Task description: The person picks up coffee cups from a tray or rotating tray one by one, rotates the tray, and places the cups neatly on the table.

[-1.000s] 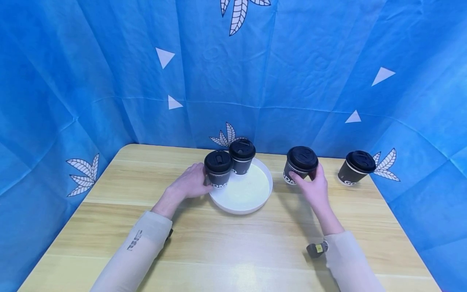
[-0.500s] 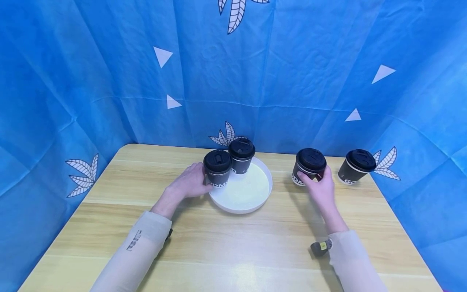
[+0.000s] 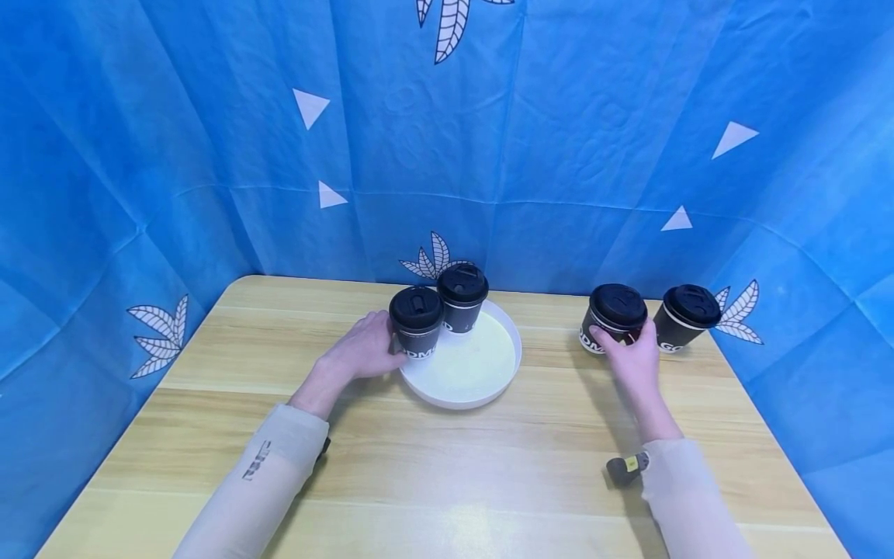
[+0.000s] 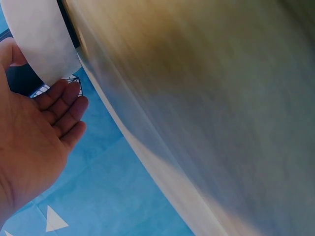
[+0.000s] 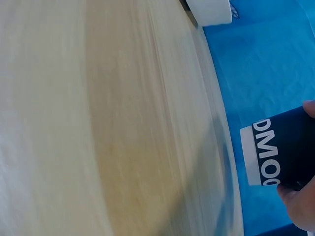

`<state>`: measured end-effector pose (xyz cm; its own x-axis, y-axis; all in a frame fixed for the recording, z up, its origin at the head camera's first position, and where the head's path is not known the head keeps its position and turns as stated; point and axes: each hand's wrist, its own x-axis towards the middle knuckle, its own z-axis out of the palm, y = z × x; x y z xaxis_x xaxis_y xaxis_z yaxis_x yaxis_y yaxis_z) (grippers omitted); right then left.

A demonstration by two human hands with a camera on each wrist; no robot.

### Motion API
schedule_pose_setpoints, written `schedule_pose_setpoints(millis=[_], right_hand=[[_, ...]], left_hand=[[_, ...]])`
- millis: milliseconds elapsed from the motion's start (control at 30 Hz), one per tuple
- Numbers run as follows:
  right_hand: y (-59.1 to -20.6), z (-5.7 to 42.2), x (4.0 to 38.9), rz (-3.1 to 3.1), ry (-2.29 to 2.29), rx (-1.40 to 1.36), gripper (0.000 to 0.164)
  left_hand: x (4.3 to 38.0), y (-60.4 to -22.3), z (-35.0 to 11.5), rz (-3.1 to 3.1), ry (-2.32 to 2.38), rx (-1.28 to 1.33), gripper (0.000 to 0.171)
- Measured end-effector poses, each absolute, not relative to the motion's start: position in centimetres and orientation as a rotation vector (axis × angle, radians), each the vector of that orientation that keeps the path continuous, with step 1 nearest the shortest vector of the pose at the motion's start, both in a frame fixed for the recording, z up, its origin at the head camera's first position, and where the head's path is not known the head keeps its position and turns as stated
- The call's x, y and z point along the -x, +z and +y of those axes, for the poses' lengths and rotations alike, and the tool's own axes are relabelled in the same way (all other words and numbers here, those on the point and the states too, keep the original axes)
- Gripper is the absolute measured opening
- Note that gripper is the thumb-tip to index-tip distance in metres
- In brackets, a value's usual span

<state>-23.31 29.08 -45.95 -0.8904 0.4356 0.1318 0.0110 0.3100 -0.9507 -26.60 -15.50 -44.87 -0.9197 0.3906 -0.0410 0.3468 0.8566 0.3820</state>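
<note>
My left hand (image 3: 362, 347) holds a black lidded paper coffee cup (image 3: 419, 341) at the left side of a round white tray (image 3: 492, 376). In the left wrist view, the tray's white wall (image 4: 42, 37) covers part of that cup, with the fingers (image 4: 69, 110) beside it. A second such cup (image 3: 461, 314) stands on the tray toward the back. Over on the right, my right hand (image 3: 634, 359) grips another cup (image 3: 602, 334), thumb on its near side. A fourth one (image 3: 673, 334) stands close to its right. White lettering shows on the gripped cup (image 5: 290, 147) in the right wrist view.
Everything is on a light wooden table (image 3: 433, 466). A blue curtain (image 3: 587, 140) with white leaf and triangle prints hangs behind the table and along its sides. The right-hand cups are near the table's back right corner.
My right hand has moved right with its cup, from beside the tray to close by the rightmost cup. The left hand and the tray have stayed in place.
</note>
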Motion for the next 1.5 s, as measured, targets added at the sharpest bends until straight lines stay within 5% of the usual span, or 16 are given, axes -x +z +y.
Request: schedule_pose_setpoints(millis=[1500], right_hand=[[-46.7,33.0,26.3,-2.314,1.402,0.573,0.091]], left_hand=[[26.8,-44.9,-15.3,2.912,0.583,-0.594,0.085]])
